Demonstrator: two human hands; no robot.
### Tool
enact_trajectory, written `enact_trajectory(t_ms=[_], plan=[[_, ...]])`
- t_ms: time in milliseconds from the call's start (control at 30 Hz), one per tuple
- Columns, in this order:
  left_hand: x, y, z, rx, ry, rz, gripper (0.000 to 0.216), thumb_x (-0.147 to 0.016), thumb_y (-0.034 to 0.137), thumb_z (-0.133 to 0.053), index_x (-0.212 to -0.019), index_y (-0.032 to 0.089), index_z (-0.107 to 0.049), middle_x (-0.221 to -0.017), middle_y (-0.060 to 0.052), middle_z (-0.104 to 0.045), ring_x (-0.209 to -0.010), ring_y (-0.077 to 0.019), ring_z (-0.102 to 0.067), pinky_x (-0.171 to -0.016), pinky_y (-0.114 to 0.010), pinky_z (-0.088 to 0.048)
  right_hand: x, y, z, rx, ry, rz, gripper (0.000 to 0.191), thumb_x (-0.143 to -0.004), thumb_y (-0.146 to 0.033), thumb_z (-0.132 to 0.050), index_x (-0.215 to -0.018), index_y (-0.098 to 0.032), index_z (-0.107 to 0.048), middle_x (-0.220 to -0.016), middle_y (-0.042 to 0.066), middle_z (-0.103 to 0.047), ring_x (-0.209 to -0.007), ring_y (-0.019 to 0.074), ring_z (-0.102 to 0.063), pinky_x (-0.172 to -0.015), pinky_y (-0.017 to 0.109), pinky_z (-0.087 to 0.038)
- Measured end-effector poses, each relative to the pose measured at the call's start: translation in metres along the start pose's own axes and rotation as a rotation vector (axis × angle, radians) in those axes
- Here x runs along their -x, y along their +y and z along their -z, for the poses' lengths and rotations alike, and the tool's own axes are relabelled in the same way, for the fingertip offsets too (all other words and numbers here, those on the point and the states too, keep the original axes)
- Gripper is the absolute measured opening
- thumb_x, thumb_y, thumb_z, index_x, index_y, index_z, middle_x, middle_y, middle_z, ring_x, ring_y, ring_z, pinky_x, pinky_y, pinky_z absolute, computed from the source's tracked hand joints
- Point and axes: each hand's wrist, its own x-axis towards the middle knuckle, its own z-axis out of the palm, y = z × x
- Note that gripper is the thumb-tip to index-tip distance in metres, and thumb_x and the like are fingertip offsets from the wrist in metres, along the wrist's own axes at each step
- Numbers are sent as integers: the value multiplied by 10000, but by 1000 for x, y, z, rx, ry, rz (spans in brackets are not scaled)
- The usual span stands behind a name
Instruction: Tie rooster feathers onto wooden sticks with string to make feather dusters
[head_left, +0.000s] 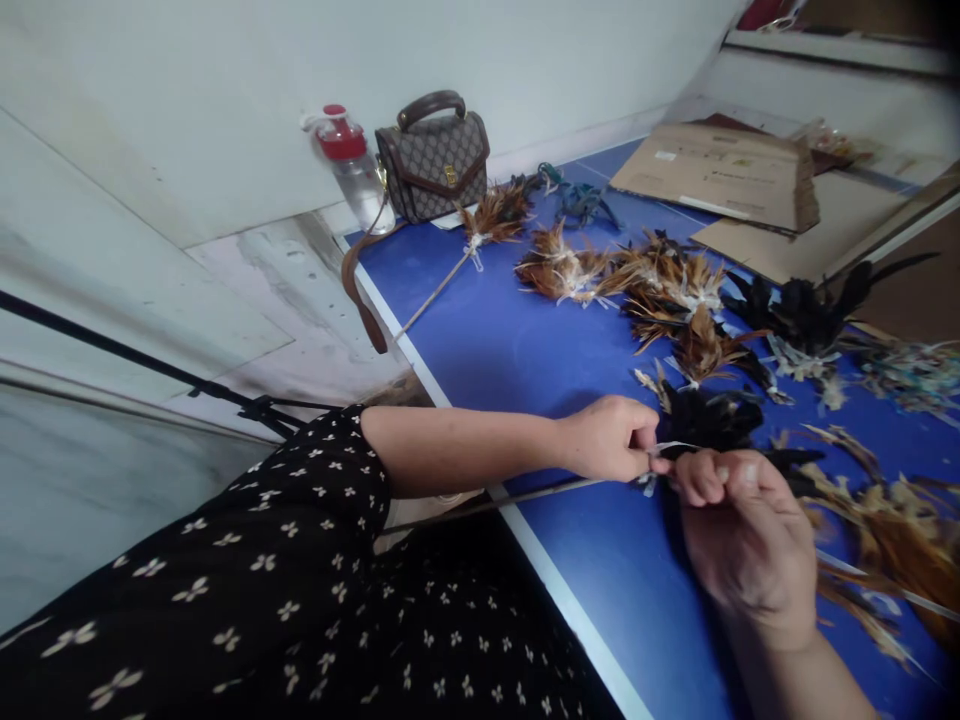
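Observation:
My left hand is closed around a thin stick, which runs back past the table edge beneath my forearm. Black feathers show just beyond my hands, and a white strip passes between them. My right hand is pinched closed close to my left fingertips, at the strip; its fingers partly hide what they grip. Bundles of brown feathers with white bindings lie farther back. To the right of my right hand are loose tan and brown feathers.
The blue table has a pale edge. A finished-looking feather bundle on a stick overhangs it. Behind stand a red-capped bottle and a patterned handbag. Flattened cardboard and a black feather bunch lie at right.

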Motion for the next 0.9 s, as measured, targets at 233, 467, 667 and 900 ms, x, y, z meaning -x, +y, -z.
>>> enact_trajectory(t_ms=[233, 467, 667, 900], plan=[[-5, -1, -4, 753, -67, 199, 335, -887, 328, -880, -871, 126, -613, -971, -81, -760, -848, -113, -707, -868, -320, -576, -2, 2, 5, -65, 38, -33, 417, -1075, -397, -583, -712, -233, -460, -653, -34, -239, -602, 165, -281, -615, 345, -348], [-4, 14, -4, 960, -133, 219, 455, -948, 510, -818, -876, 170, -524, -787, 2, -688, -682, -85, -645, -802, -320, -590, 7, 5, 9, -51, 98, -35, 353, -1072, -367, -582, -754, -234, -506, -677, -29, -280, -618, 166, -281, -611, 344, -307], [2, 26, -6, 829, -84, 322, 499, -929, 503, -824, -815, 191, -451, -648, 78, -489, -519, -28, -396, -532, -188, -362, 11, 6, 8, 72, 11, -111, 368, -1090, -396, -613, -773, -239, -515, -689, -19, -353, -635, 166, -364, -598, 337, -328], [2, 23, -4, 603, -107, 312, 500, -914, 553, -796, -791, 186, -481, -667, 75, -506, -509, -35, -454, -517, -203, -373, 12, 3, 11, 142, -2, -181, 414, -1108, -441, -579, -756, -254, -464, -681, -27, -313, -607, 169, -346, -576, 334, -350]])
